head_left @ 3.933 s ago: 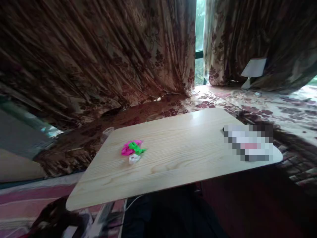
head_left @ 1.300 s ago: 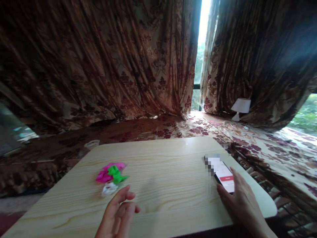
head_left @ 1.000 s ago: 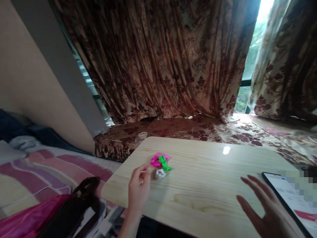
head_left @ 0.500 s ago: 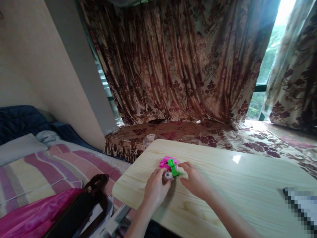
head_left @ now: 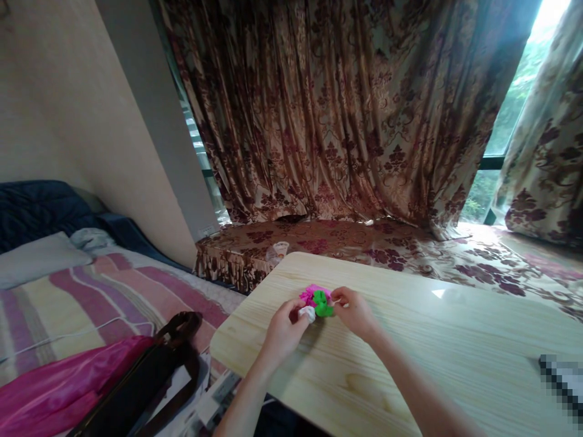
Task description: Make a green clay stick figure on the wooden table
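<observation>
Two hands are working over the worktop [head_left: 410,340], and I am watching from the head camera. My left hand [head_left: 283,332] is pinching the white piece [head_left: 307,314]. My right hand [head_left: 355,312] is bringing its fingertips to the right side of the green piece [head_left: 322,304]; I cannot tell whether they are gripping it. The pink piece [head_left: 310,295] is lying just behind, all three sitting near the far-left corner. A clear cup [head_left: 277,252] is standing beyond that corner.
</observation>
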The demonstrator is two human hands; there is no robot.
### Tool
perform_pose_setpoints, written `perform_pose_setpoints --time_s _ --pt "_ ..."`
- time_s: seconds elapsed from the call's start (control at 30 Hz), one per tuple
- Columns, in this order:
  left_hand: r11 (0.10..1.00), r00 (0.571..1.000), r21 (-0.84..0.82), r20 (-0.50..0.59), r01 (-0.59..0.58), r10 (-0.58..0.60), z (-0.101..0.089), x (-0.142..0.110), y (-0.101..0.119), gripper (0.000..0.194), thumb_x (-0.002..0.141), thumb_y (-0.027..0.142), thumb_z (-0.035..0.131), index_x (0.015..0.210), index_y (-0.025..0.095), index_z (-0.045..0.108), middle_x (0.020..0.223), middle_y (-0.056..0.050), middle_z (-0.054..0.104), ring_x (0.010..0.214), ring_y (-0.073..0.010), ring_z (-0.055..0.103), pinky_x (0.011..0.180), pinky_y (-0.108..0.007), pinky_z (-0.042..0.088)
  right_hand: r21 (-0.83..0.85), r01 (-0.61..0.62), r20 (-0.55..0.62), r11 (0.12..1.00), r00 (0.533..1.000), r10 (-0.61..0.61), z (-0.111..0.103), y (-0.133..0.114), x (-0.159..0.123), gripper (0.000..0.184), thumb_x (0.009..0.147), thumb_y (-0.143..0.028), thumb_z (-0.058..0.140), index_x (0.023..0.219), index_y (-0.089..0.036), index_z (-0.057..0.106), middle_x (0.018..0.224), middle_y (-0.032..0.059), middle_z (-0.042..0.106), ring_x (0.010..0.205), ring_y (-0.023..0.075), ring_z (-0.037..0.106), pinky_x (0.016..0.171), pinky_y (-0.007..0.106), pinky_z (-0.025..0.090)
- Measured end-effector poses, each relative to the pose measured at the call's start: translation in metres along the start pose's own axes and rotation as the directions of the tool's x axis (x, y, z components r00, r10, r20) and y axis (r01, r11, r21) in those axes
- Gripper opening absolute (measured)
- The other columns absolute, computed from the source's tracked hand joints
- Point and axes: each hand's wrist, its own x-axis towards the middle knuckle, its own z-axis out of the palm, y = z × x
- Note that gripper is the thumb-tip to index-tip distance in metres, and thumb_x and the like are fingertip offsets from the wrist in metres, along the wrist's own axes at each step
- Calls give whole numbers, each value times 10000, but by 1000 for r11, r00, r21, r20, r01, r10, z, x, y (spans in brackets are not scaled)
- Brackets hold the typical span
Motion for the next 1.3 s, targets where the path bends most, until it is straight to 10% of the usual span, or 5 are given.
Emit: perform_pose_setpoints --time_s 0.2,0.43,0.67,1.03,1.3 --pt "983 999 -179 -3 46 -47 2 5 -2 200 712 290 556 838 151 627 810 -43 632 750 -162 561 700 -273 431 -17 166 112 986 980 -163 -3 -19 -3 747 527 -175 675 1228 -272 437 1243 43 474 1092 225 460 881 294 377" --pt "696 947 -647 151 311 -283 3 14 -2 189 682 229 568 832 126 622 833 -54 617 757 -150 558 659 -271 468 -139 100 42 985 995 -95 5 -21 9 314 716 -161 516 1020 -223 560 1009 55 552 863 180 542 742 264 383" --pt "662 935 -664 194 348 -296 -2 31 -2 229 703 223 482 867 111 596 835 -86 613 679 -141 564 508 -233 435 -91 123 11 988 992 -122 1 -24 17 255 686 -202 583 938 -232 559 948 25 592 907 181 514 713 241 349" --pt "959 965 -188 -114 211 -234 -28 52 -25 211 702 334 504 755 161 611 715 -34 589 642 -153 520 591 -277 416 123 7 15 992 1000 -9 10 4 39 140 729 -281 545 807 -164 543 636 -22 562 551 97 479 504 192 352" --pt "912 993 392 26 -118 117 -18 29 -1 432 607 227 627 1036 250 585 1126 -52 557 1153 -256 379 968 -389 269 172 62 81 983 994 -77 6 -2 33 115 559 -227 677 600 -165 590 720 2 572 687 127 484 622 222 361"
